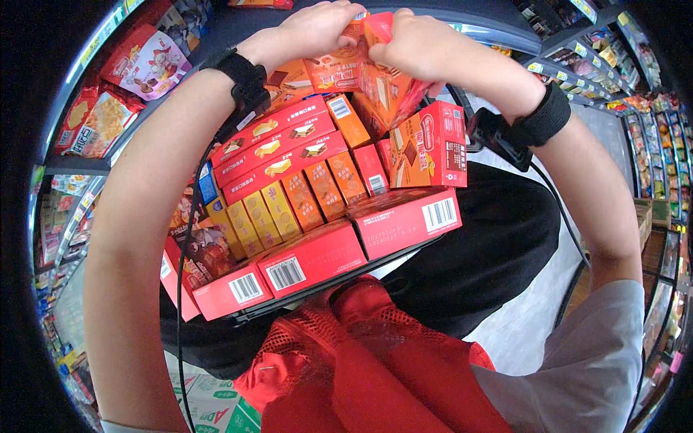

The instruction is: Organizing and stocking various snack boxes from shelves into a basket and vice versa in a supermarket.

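My right hand (414,46) grips the red top of an orange snack packet (387,86) beyond the stacked boxes. My left hand (319,27) lies beside it, over another orange packet (338,65); whether it grips that packet cannot be told. Nearer me, a dark container (346,269) holds packed red, orange and yellow snack boxes, with long red boxes (314,257) with barcodes along its near side. A larger orange and red wafer box (427,146) stands tilted at its right.
Store shelves with price strips curve along both sides. Red snack bags (143,62) lie on the left shelf. A dark shelf (433,16) is beyond my hands. Black cables run from both wrist straps. A green and white carton (211,403) is at lower left.
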Action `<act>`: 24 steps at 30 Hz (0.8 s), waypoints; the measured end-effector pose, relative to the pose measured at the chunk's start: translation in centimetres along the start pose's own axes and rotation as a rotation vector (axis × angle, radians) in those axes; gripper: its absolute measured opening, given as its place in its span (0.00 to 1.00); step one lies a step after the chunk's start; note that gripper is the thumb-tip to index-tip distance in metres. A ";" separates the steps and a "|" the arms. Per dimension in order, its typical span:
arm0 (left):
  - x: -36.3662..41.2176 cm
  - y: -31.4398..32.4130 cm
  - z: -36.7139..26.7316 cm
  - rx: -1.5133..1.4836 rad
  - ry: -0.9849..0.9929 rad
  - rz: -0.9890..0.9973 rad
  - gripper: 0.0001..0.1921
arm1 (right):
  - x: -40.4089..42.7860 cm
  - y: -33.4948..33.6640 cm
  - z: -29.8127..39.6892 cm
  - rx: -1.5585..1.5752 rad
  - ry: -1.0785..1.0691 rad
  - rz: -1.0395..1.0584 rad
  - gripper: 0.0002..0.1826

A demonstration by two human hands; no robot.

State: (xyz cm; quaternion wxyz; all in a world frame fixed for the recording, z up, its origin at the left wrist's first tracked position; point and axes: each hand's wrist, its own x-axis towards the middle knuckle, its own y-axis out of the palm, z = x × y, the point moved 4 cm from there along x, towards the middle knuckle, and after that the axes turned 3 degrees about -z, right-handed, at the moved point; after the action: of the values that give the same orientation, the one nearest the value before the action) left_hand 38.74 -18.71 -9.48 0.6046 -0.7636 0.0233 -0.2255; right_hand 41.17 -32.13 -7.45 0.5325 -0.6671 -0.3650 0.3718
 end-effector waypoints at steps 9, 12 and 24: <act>0.0 -0.1 0.1 -0.005 -0.022 0.114 0.22 | -0.8 -0.9 0.9 0.323 0.142 -0.136 0.33; -0.3 -1.7 -1.4 -0.152 0.211 -0.092 0.27 | -0.6 -0.7 1.0 0.206 0.012 -0.208 0.35; -0.8 -0.4 -1.8 -0.113 0.178 -0.005 0.39 | -2.1 0.2 -2.2 0.637 0.347 0.008 0.36</act>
State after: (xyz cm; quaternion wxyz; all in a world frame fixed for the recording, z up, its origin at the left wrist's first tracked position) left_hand 37.25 -20.02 -9.10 0.5557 -0.7733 0.0878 -0.2923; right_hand 42.21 -35.00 -7.05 0.7662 -0.5222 -0.1322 0.3503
